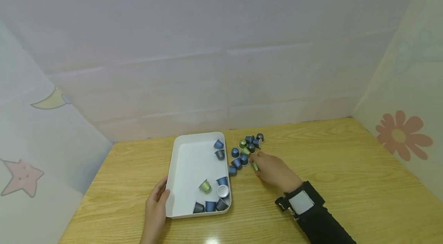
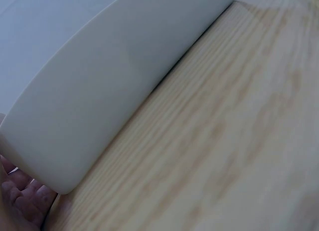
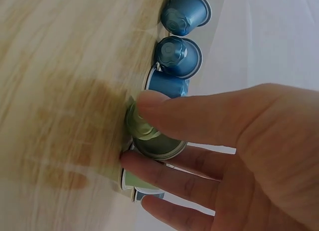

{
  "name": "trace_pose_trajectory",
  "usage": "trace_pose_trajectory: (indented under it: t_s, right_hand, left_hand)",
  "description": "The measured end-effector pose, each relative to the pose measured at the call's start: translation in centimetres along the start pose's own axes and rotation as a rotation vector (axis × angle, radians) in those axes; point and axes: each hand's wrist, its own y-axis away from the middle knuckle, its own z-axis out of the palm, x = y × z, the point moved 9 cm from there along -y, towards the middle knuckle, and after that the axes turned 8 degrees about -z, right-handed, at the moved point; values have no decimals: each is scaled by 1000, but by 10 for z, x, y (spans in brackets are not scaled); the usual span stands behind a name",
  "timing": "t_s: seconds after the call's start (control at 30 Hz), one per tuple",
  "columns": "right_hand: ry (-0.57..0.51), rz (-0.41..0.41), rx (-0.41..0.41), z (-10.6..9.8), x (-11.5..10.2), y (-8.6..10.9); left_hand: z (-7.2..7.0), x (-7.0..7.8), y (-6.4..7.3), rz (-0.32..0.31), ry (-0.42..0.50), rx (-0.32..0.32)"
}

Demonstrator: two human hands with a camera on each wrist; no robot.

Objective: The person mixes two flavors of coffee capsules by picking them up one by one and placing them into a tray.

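My left hand [image 1: 156, 206] grips the near left side of a white tray [image 1: 187, 171], thumb at the rim; in the left wrist view its fingers [image 2: 30, 201] curl at the tray's corner. Inside the tray lie several blue and dark coffee capsules, one green capsule [image 1: 205, 186], and one showing its silver lid [image 1: 223, 191]. To the right of the tray, my right hand [image 1: 275, 171] pinches a green coffee capsule [image 3: 141, 125] between thumb and fingers, low over the table. Part of that capsule is hidden by the thumb.
A loose cluster of blue, dark and green capsules lies right of the tray, among them a blue capsule [image 1: 232, 170] close against its side. The wooden table [image 1: 346, 182] meets a pale wall [image 1: 221, 82] behind and decorated panels at both sides.
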Motion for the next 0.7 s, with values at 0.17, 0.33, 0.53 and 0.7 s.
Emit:
trace_pose_trajectory:
  t_s: [0.17, 0.33, 0.53, 0.7]
  right_hand:
    - [31, -16, 10, 2, 0, 0]
    - [49, -26, 8, 2, -1, -1]
    - [68, -26, 9, -2, -4, -1]
    - [62, -26, 33, -8, -9, -2]
  left_hand:
    - [2, -1, 0, -9, 2, -8]
    - [1, -4, 0, -28, -4, -7]
    - [2, -2, 0, -8, 11, -13]
    - [2, -1, 0, 4, 14, -4]
